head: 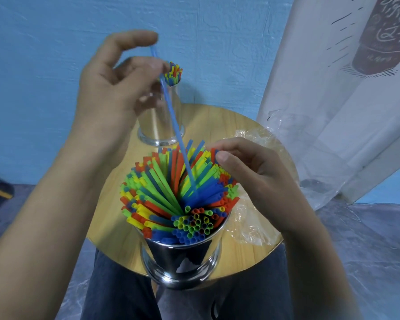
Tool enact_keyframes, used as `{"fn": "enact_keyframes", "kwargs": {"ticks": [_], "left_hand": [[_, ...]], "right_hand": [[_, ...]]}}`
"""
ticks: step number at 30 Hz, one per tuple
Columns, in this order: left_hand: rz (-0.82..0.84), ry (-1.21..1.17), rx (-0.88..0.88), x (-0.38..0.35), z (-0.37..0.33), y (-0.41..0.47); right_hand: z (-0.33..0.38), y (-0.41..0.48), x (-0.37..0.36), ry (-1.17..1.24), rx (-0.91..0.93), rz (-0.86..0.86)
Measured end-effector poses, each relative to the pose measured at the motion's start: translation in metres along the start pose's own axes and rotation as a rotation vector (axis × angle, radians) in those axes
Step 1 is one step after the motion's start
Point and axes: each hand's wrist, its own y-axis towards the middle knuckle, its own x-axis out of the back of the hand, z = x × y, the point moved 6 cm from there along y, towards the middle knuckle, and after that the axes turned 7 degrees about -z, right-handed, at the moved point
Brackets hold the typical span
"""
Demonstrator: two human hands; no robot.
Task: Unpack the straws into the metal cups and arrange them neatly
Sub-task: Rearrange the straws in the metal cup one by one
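Steel gleams at the six o'clock edge of a round wooden table [219, 121], where a near metal cup [183, 257] stands packed with straws [171, 195] in red, yellow, green and blue, fanned outward in a loose spiral. A person's left hand [111, 88], raised toward eleven o'clock from that cup, pinches a single blue straw [171, 112] between thumb and fingers near its upper end; the straw slants down toward five o'clock, its lower tip sunk among the packed straws. The right hand [256, 176], at three o'clock of the near cup, rests its thumb and curled fingers against the straw tips on that side, gripping none that can be made out. At twelve o'clock, farther back on the table, a second metal cup [159, 121] stands upright, partly hidden behind the left hand, with a tighter bundle of mixed-colour straws [174, 73] showing at its mouth. Crumpled clear plastic wrapping [252, 222] lies on the table at three o'clock, just beside the near cup. A white curtain [333, 100] hangs at two o'clock against a blue wall [44, 54].
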Motion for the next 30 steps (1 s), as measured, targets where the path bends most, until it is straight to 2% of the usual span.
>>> {"fn": "enact_keyframes", "kwargs": {"ticks": [4,7,12,18,24,28,30], "left_hand": [[-0.166,-0.149,0.053,0.015,0.005,0.001],[-0.211,-0.201,0.116,0.017,0.013,-0.002],[-0.131,-0.133,0.196,0.010,0.022,-0.008],[-0.048,-0.078,0.216,0.004,0.023,-0.011],[0.178,0.248,0.170,-0.001,0.031,-0.014],[0.625,0.580,0.210,-0.019,0.035,-0.030],[0.772,0.649,0.259,-0.026,0.036,-0.039]], "right_hand": [[-0.001,-0.001,-0.001,0.014,0.004,-0.011],[0.007,-0.001,0.004,0.076,0.075,-0.110],[0.015,-0.002,0.018,0.213,0.173,-0.327],[0.006,-0.003,0.027,0.238,0.040,-0.478],[0.012,-0.004,0.035,0.343,0.079,-0.540],[0.017,-0.006,0.051,0.420,0.119,-0.674],[0.017,-0.006,0.053,0.385,0.116,-0.692]]}}
